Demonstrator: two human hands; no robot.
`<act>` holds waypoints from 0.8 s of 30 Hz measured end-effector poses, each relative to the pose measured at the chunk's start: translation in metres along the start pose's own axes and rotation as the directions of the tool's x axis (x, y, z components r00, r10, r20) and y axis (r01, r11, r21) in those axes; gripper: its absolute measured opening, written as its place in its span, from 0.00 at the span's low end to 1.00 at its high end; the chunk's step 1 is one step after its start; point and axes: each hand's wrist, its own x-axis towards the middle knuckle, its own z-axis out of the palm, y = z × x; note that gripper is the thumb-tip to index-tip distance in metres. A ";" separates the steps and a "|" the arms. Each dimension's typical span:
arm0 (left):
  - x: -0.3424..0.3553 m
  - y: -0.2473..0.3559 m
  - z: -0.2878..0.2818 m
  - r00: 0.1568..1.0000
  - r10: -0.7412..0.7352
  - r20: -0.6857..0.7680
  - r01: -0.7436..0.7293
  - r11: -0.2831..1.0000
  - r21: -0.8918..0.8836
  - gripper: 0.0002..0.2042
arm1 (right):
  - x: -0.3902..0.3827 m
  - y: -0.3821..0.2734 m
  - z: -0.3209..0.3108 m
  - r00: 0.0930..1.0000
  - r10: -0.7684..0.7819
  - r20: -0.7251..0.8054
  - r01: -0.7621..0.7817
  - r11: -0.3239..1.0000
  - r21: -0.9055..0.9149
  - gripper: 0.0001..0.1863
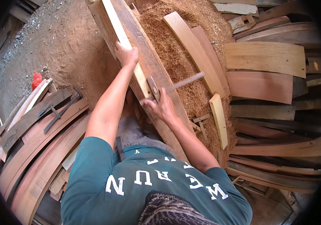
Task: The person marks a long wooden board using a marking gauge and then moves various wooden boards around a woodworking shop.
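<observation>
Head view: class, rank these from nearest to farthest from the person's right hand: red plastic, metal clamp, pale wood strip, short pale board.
1. Pale wood strip: lower end beside the right hand, on its left.
2. Short pale board: to the right, on the sawdust.
3. Metal clamp: left, on the stacked planks.
4. Red plastic: far left, beyond the clamp.
</observation>
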 end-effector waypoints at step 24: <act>-0.214 -0.049 -0.072 0.921 -0.018 0.389 0.025 1.000 -0.013 0.56 | -0.002 0.025 -0.076 0.951 0.241 -0.192 -0.193 0.951 0.241 0.35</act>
